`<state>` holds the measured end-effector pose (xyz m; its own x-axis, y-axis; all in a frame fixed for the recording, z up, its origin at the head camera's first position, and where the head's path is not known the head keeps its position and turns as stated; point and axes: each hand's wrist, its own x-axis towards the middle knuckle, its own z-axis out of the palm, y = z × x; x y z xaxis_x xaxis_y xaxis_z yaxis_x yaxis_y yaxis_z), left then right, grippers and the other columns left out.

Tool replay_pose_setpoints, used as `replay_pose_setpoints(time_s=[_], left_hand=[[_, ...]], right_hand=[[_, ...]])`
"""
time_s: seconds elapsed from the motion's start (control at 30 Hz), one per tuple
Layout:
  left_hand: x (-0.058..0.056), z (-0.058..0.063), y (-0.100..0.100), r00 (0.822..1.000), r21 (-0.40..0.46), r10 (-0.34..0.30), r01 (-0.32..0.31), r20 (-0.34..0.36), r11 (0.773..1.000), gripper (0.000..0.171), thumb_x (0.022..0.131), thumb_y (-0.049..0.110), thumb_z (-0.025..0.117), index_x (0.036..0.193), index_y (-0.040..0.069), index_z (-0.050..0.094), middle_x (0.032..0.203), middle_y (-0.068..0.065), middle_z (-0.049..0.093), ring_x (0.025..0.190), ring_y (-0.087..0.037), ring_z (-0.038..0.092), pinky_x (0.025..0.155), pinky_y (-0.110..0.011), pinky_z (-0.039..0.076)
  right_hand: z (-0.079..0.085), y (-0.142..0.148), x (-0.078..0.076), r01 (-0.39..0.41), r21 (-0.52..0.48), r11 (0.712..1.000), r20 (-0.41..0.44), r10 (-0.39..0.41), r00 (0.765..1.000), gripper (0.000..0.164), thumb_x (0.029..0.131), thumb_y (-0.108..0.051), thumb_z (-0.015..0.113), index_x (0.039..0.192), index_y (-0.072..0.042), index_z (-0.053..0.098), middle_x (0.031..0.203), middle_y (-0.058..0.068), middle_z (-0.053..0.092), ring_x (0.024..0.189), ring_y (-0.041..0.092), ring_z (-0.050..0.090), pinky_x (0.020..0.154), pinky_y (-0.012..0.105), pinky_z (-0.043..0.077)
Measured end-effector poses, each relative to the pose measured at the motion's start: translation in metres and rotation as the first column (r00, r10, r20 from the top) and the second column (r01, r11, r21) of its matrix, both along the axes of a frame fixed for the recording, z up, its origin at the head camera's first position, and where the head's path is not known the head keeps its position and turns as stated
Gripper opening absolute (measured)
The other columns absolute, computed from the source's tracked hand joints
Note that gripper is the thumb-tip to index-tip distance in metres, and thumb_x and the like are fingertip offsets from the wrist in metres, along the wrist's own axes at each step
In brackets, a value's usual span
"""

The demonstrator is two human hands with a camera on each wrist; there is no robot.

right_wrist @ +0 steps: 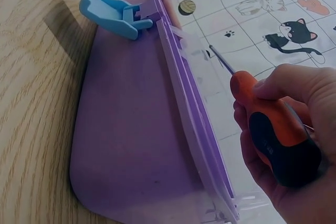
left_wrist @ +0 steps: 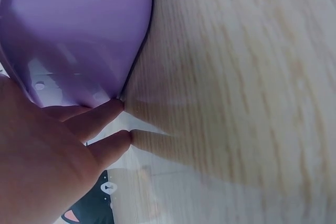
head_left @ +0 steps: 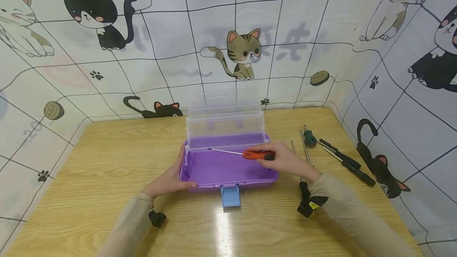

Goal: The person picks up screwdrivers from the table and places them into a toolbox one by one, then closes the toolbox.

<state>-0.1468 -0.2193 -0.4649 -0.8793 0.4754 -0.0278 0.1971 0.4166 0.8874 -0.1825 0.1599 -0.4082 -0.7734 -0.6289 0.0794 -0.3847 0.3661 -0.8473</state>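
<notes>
In the head view a purple plastic toolbox (head_left: 200, 169) stands on the table with its clear lid (head_left: 225, 124) tipped up at the back. A light blue latch (head_left: 230, 196) hangs down at its front. My left hand (head_left: 174, 175) holds the box's left end, thumb along the front corner. Its fingers (left_wrist: 97, 121) touch the purple side low down near the table in the left wrist view. My right hand (head_left: 282, 157) grips the orange and black handle of a screwdriver (head_left: 258, 154). The screwdriver lies nearly level over the open box, its shaft pointing left.
Right of the box, several more tools lie on the wooden table (head_left: 118, 150): a green-handled screwdriver (head_left: 310, 138), long black-handled ones (head_left: 358, 171) and another (head_left: 304, 191) under my right wrist. A sheet printed with cats (head_left: 160, 50) covers the walls behind and beside the table.
</notes>
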Motion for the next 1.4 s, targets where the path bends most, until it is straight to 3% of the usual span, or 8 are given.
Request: replay_pose_setpoints(time_s=[0.47, 0.77, 1.0, 1.3, 1.4], left_hand=[[-0.001, -0.003, 0.000, 1.000, 0.027, -0.012, 0.012, -0.007, 1.000, 0.130, 0.075, 0.024, 0.084, 0.150, 0.032, -0.021, 0.159, -0.007, -0.017, 0.144, -0.036, -0.002, 0.110, -0.062, 0.009], [0.000, -0.001, 0.000, 1.000, 0.024, -0.011, 0.011, 0.000, 1.000, 0.129, 0.076, 0.025, 0.083, 0.151, 0.028, -0.022, 0.159, -0.007, -0.019, 0.144, -0.036, -0.004, 0.110, -0.061, 0.007], [0.001, 0.001, 0.000, 1.000, 0.027, -0.016, 0.016, 0.013, 1.000, 0.128, 0.077, 0.027, 0.083, 0.151, 0.027, -0.022, 0.158, -0.008, -0.020, 0.144, -0.036, -0.006, 0.110, -0.061, 0.007], [0.000, 0.001, 0.000, 1.000, 0.038, -0.016, 0.016, 0.013, 0.999, 0.129, 0.077, 0.023, 0.083, 0.152, 0.020, -0.021, 0.159, -0.010, -0.017, 0.143, -0.039, -0.001, 0.110, -0.061, 0.009], [0.000, 0.001, 0.000, 1.000, 0.035, -0.018, 0.017, 0.012, 0.999, 0.128, 0.077, 0.023, 0.083, 0.152, 0.022, -0.022, 0.159, -0.009, -0.017, 0.143, -0.039, -0.001, 0.110, -0.062, 0.009]], right_hand=[[-0.008, -0.016, -0.002, -0.084, -0.049, 0.995, -0.005, 0.084, 0.996, 0.040, 0.085, 0.001, 0.065, 0.125, -0.003, 0.065, 0.102, 0.009, 0.065, 0.061, 0.012, 0.049, 0.053, 0.024, 0.043], [-0.007, -0.026, -0.004, -0.108, -0.003, 0.994, 0.008, 0.108, 0.994, 0.040, 0.085, 0.000, 0.066, 0.125, -0.004, 0.065, 0.114, 0.011, 0.066, 0.066, 0.012, 0.052, 0.057, 0.024, 0.044], [-0.011, -0.032, -0.007, -0.133, 0.046, 0.990, -0.015, 0.133, 0.991, 0.040, 0.085, -0.003, 0.067, 0.125, -0.008, 0.066, 0.109, 0.005, 0.067, 0.066, 0.011, 0.050, 0.057, 0.024, 0.043], [-0.024, -0.041, -0.007, -0.174, 0.079, 0.982, -0.001, 0.174, 0.985, 0.039, 0.085, -0.002, 0.066, 0.124, -0.007, 0.067, 0.104, 0.005, 0.068, 0.054, 0.004, 0.044, 0.049, 0.021, 0.040], [-0.027, -0.043, -0.007, -0.191, 0.091, 0.977, -0.010, 0.193, 0.981, 0.039, 0.085, -0.002, 0.066, 0.124, -0.006, 0.067, 0.107, 0.007, 0.067, 0.053, 0.003, 0.043, 0.048, 0.021, 0.039]])
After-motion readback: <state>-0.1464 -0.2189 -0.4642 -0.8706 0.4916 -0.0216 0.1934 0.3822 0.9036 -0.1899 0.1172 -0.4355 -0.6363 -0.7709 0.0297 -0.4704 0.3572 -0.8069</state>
